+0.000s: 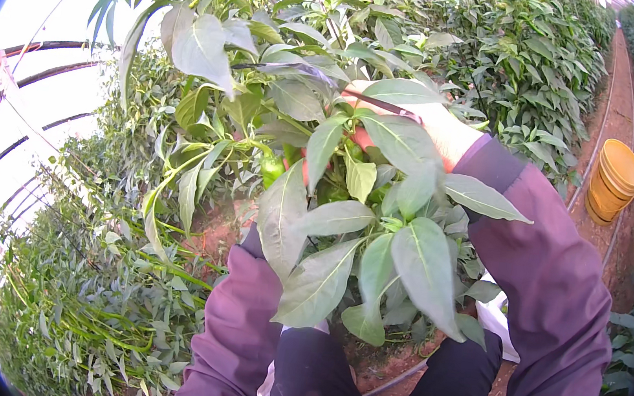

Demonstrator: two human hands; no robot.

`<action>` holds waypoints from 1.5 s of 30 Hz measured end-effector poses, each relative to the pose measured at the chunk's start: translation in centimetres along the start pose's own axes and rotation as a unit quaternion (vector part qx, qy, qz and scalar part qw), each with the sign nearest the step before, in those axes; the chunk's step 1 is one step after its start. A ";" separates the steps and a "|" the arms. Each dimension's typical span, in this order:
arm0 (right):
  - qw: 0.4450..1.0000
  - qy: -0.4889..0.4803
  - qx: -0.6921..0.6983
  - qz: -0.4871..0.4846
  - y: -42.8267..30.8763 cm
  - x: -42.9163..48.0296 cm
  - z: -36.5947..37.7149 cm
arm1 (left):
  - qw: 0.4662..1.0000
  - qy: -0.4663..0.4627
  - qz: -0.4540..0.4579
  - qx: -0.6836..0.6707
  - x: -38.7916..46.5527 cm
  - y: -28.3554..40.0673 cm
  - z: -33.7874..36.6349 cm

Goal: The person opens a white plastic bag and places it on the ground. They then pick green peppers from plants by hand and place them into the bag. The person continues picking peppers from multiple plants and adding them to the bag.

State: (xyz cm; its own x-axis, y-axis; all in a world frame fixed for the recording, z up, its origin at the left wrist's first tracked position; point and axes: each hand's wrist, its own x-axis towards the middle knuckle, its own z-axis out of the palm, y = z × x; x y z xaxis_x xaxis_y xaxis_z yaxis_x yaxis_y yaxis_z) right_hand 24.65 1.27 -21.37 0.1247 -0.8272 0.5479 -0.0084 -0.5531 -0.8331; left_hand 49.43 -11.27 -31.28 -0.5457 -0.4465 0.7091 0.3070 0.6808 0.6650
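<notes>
A leafy pepper plant (pixel 343 225) fills the space before me. My right hand (pixel 444 127) reaches into its upper foliage; leaves cover most of the fingers, so their grip is hidden. A thin dark strip (pixel 387 107) crosses in front of that hand; I cannot tell what it is. My left hand (pixel 305 167) is almost wholly behind the leaves, with only small patches of skin showing next to green fruit. One glossy green pepper (pixel 271 170) hangs just left of those patches. More green fruit (pixel 353 151) shows partly between the leaves below my right hand.
On the reddish soil path (pixel 624 87) at right stands a yellow bucket (pixel 614 182). Thin pipes run along the ground. Dense pepper plants (pixel 523 63) line the row ahead, with more (pixel 104 290) at left. Curved greenhouse ribs (pixel 29 79) rise at far left. Something white (pixel 498 321) lies beside my leg.
</notes>
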 end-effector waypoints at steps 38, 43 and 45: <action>0.833 0.417 -0.329 0.158 1.4 -28.4 -13.5 | 0.977 0.150 -0.075 0.134 -2.8 5.6 4.5; 0.732 0.262 -0.547 0.311 6.6 -37.3 -14.9 | 0.967 0.200 -0.154 0.027 -5.1 5.3 6.4; 0.585 0.120 -0.749 0.288 7.4 -38.4 -13.2 | 0.949 0.204 -0.059 0.233 -5.8 5.7 7.1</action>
State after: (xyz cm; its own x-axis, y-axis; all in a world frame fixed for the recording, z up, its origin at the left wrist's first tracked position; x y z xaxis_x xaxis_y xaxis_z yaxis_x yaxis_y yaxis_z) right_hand 6.73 27.59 -47.57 -0.4682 -0.8099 0.3535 -0.8622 0.5062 0.0177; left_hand 48.80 -0.75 -33.25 -0.1774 -0.6594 0.7306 -0.1683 0.7518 0.6376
